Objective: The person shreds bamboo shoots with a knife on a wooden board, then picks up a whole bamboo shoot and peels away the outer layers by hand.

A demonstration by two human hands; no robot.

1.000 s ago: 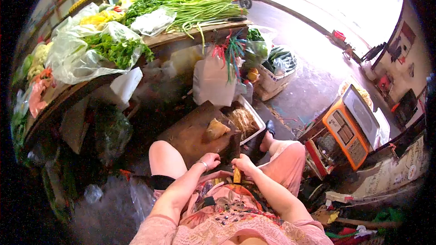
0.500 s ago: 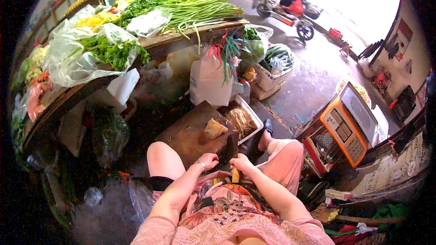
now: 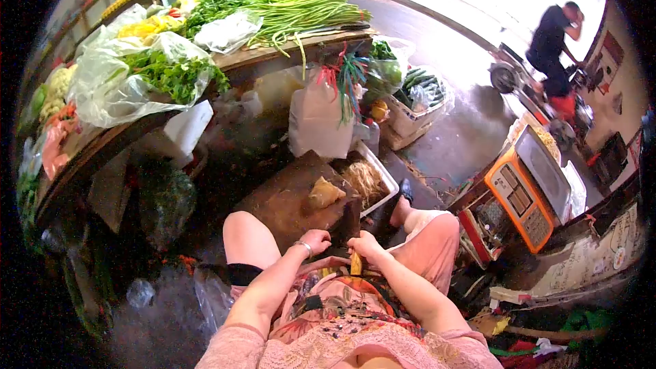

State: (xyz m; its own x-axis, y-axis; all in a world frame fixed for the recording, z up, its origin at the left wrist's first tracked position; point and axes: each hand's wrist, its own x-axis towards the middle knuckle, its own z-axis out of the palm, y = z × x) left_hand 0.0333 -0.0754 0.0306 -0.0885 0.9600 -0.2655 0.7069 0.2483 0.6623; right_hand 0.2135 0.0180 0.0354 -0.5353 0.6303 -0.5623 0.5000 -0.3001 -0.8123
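My right hand (image 3: 364,244) is closed around the yellow handle (image 3: 356,264) of a tool; a dark blade seems to rise from it along the edge of a brown wooden board (image 3: 280,198). My left hand (image 3: 315,240), with a bracelet at the wrist, lies near the board's front edge with its fingers curled; whether it holds anything is too small to tell. A pale tan piece of food (image 3: 326,193) rests on the board, beyond both hands and touching neither. Behind the board's right side, a white tray (image 3: 388,179) holds stringy tan shreds (image 3: 365,180).
A table (image 3: 239,60) at the upper left bears long green beans (image 3: 314,12) and bagged leafy greens (image 3: 174,75). Cucumbers (image 3: 424,87) fill a white crate (image 3: 408,121). An orange scale (image 3: 519,198) stands at right. Beyond it, a person (image 3: 550,44) rides a scooter.
The rider on the scooter has moved from the upper middle to the far right, one hand now raised to the head. My hands have barely moved.
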